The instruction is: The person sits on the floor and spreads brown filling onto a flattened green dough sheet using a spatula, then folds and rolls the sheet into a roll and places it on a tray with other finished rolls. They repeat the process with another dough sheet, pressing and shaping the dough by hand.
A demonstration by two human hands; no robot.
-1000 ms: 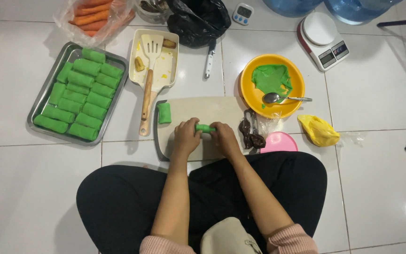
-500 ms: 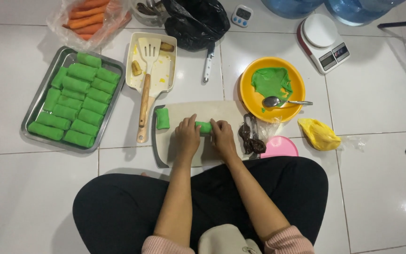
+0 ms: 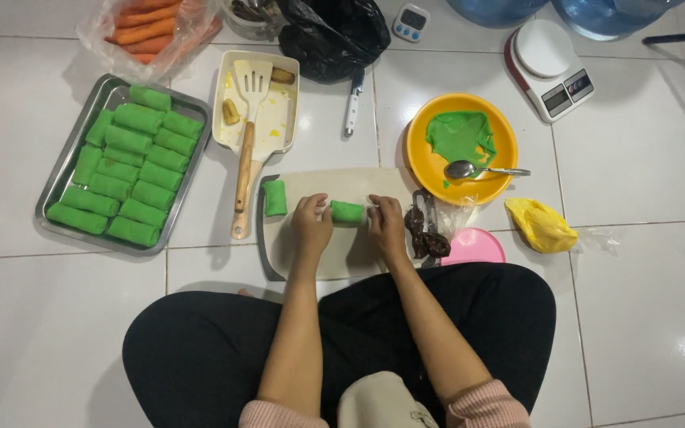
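We note the left hand (image 3: 311, 220) and right hand (image 3: 384, 223) both clasped on one small green rolled crepe (image 3: 347, 212), one hand at each end, fingers curled over it. Roll sits on the pale rectangular cutting board (image 3: 334, 257), approx. board centre, just ahead of the crossed legs in black trousers.

A second green roll (image 3: 275, 197) lies at 9 o'clock from the held one, on the board's left edge, apart from the hands.

Further at 9 o'clock: rectangular steel tray (image 3: 57, 178) w/ rows of finished green rolls.

At 11 o'clock: cream rectangular dish (image 3: 283, 119) holding a wooden-handled slotted spatula (image 3: 246, 150) and two browned pieces.

At 2 o'clock: round yellow bowl (image 3: 418, 158) w/ green crepe sheets and a metal spoon (image 3: 477, 169).

At 3 o'clock: dark brown lumps in clear wrap (image 3: 426, 234), touching a pink round lid (image 3: 477, 247); beyond, a yellow plastic bag (image 3: 545, 226).

At 1 o'clock, far: white digital kitchen scale (image 3: 549, 67).
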